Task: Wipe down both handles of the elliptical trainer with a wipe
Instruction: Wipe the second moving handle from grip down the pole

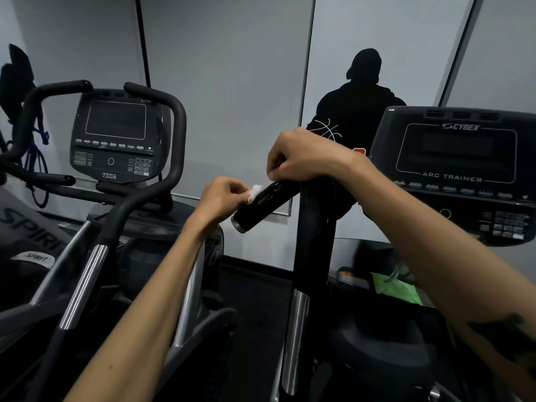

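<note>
Wiping the black handle (262, 203) is my job now. My left hand (223, 198) pinches the white wipe (255, 192) against the handle, near its silver end. My right hand (301, 158) curls around the handle higher up to keep it steady. I think I should wrap the wipe all the way around and rub up and down. The other handle is out of view.

A second trainer's console (116, 137) stands left; a green bag (396, 288) lies lower right.
</note>
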A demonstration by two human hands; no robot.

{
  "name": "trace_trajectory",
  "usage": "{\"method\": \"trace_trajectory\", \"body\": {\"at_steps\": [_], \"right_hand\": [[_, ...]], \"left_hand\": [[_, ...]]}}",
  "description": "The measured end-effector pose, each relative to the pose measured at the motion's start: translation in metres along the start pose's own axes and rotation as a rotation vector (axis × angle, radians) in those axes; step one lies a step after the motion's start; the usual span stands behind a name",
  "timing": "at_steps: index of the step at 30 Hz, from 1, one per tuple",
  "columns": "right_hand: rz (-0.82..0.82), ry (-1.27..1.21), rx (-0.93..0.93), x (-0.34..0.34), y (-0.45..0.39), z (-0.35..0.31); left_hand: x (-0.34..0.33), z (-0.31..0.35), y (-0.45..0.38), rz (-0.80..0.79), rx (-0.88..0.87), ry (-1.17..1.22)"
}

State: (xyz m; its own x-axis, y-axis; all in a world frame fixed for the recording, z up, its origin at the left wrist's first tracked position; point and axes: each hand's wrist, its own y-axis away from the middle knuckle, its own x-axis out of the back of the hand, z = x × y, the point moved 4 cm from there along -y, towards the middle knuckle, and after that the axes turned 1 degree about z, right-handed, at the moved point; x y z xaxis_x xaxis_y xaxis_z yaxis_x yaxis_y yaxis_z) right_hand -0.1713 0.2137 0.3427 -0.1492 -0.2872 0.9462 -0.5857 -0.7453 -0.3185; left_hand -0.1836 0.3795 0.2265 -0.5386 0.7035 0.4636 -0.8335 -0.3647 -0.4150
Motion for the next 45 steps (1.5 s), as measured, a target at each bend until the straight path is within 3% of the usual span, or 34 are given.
{"method": "trace_trajectory", "body": {"at_steps": [2,4,7,12,17,23,28,31,34,38,42,45], "right_hand": [[0.007,0.007,-0.007,0.000,-0.001,-0.001],[0.009,0.002,-0.016,0.000,-0.002,-0.001],[0.016,-0.031,-0.035,0.000,0.000,0.002],[0.055,-0.078,-0.046,0.001,0.002,0.002],[0.097,-0.172,-0.081,0.002,0.005,0.010],[0.240,-0.292,-0.112,0.002,0.004,0.013],[0.315,-0.442,-0.148,0.000,0.004,0.023],[0.330,-0.459,-0.141,-0.001,0.005,0.024],[0.330,-0.463,-0.127,0.000,0.005,0.023],[0.333,-0.472,-0.119,0.000,0.007,0.023],[0.334,-0.484,-0.108,-0.001,0.007,0.023],[0.346,-0.491,-0.100,-0.001,0.008,0.024]], "left_hand": [[-0.011,0.014,0.007,0.136,-0.103,-0.069],[-0.022,0.021,0.029,0.295,-0.318,-0.138],[-0.023,-0.005,0.056,0.385,-0.439,-0.201],[-0.013,0.006,0.035,0.315,-0.264,-0.107],[-0.022,0.000,0.066,0.398,-0.474,-0.112],[-0.017,0.010,0.035,0.357,-0.382,-0.067],[-0.032,0.014,0.066,0.382,-0.649,-0.180],[-0.024,-0.011,0.062,0.442,-0.543,-0.245],[-0.021,0.004,0.044,0.454,-0.498,-0.132],[-0.042,0.041,0.049,0.459,-0.676,-0.244],[-0.058,0.015,0.077,0.494,-0.864,-0.457],[-0.054,0.005,0.076,0.598,-0.857,-0.457]]}}
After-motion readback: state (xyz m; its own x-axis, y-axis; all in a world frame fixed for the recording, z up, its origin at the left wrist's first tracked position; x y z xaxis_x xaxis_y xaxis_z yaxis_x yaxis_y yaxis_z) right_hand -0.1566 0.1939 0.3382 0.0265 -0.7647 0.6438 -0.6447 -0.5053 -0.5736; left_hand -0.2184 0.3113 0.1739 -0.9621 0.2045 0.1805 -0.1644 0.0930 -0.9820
